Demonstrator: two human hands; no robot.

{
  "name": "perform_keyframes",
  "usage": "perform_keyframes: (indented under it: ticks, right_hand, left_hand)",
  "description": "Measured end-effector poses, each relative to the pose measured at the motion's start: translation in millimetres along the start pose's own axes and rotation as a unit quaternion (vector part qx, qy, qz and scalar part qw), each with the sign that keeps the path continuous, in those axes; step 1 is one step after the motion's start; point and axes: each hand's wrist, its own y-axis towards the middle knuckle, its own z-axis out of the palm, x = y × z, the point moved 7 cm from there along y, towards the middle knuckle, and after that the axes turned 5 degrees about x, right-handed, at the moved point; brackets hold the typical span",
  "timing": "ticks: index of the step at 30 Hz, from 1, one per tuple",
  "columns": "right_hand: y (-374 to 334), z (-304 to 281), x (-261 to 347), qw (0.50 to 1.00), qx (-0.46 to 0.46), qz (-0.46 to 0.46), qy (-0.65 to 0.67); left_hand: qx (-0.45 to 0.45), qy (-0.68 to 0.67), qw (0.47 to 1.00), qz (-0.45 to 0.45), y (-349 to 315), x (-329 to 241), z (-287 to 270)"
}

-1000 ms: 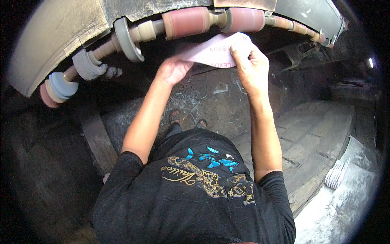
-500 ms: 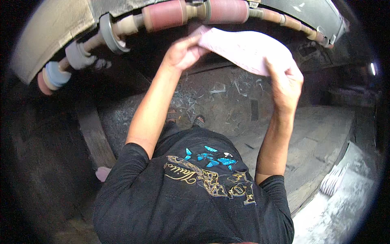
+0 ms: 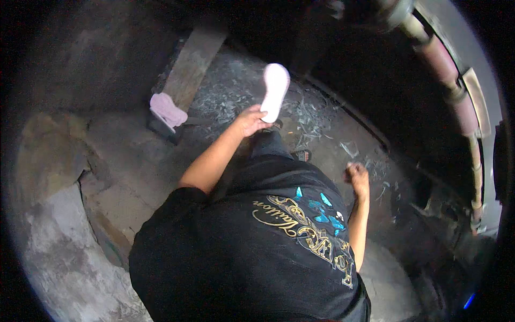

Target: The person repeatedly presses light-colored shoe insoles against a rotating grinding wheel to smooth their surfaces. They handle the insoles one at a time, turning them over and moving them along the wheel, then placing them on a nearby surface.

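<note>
My left hand (image 3: 252,121) is closed on the narrow end of a pale pink-white shoe insole (image 3: 277,86). The wider end of the insole points up and away from me. Off to the right, my right hand (image 3: 358,180) hangs beside my body with its fingers curled in, and nothing shows in it. Several pink insoles (image 3: 169,111) lie in a small pile to the left, apart from my left hand.
Along the right edge runs a shaft with pinkish sanding rollers (image 3: 441,61) under a pale housing. A wooden board (image 3: 196,67) extends behind the insole pile. White scraps (image 3: 348,148) litter the floor around my feet. A pale grey slab (image 3: 64,257) lies at lower left.
My view has swung left, away from the rollers. The right hand has let go of the insole and dropped to my side; the left now holds it alone, near the pile.
</note>
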Motion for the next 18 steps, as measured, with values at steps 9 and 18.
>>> perform_keyframes:
  ticks: [9,18]
  right_hand:
    - [4.1,47.4,-38.4,0.969,0.001,0.057,-0.240]
    - [-9.9,13.0,-60.3,0.988,-0.028,0.119,-0.093]
  left_hand:
    - [-0.294,-0.102,0.944,0.115,1.8,-100.2,-242.9]
    - [-0.313,-0.128,0.941,-0.019,30.8,-52.0,-377.6]
